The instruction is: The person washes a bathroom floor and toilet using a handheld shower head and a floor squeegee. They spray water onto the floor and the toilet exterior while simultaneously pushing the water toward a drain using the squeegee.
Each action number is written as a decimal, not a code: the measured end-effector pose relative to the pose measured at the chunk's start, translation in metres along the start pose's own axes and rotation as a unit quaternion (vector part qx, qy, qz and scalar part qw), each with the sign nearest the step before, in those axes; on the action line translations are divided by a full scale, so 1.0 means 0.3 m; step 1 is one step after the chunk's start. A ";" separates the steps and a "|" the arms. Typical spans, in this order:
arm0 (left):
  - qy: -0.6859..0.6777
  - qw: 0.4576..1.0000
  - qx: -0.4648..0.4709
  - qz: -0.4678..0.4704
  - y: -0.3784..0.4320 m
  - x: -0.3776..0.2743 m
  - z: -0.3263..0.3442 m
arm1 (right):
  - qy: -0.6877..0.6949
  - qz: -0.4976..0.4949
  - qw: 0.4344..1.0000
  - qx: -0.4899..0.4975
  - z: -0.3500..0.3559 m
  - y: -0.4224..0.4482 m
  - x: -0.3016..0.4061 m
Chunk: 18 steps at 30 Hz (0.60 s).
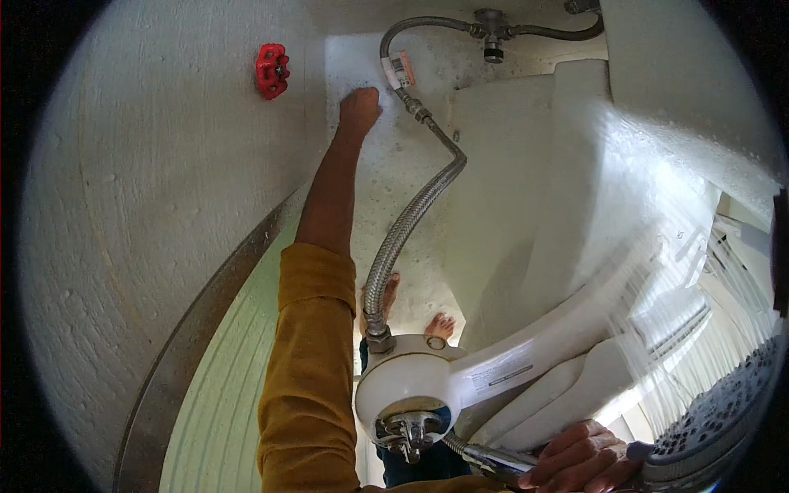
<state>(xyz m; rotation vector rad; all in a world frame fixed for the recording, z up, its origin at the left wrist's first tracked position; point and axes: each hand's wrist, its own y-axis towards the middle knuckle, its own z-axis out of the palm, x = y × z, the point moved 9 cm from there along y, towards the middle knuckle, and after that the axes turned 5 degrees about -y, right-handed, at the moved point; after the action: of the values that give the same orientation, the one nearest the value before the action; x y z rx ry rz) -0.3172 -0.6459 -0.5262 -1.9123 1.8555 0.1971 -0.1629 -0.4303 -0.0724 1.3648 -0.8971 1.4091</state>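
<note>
My left hand [360, 111] is a closed fist at the soapy corner where the wall meets the floor. Whether anything is inside it cannot be seen. My right hand [579, 459], at the lower right, grips the chrome handle of a round shower head [721, 407]. Water streams from its nozzles over the side of a white toilet [518, 166]. A white bidet attachment [400, 388] with a chrome knob sits between my arms. From it a braided metal hose [407, 228] runs up past my left hand, bearing a paper tag [402, 69].
A red valve handwheel [272, 71] sticks out of the textured wall [166, 154]. A chrome valve [493, 34] joins hoses at the top. The toilet tank [684, 80] overhangs the right side. Two bare feet [441, 326] stand on the wet, foamy floor [413, 246].
</note>
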 end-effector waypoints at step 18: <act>0.176 0.972 -0.135 -0.073 -0.041 -0.065 -0.012 | 0.001 0.031 0.998 0.051 0.001 0.005 -0.004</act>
<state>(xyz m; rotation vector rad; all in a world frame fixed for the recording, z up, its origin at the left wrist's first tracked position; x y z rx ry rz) -0.3074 -0.6299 -0.5122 -2.3912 1.9786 0.0670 -0.1645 -0.4311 -0.0734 1.4215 -0.8823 1.5226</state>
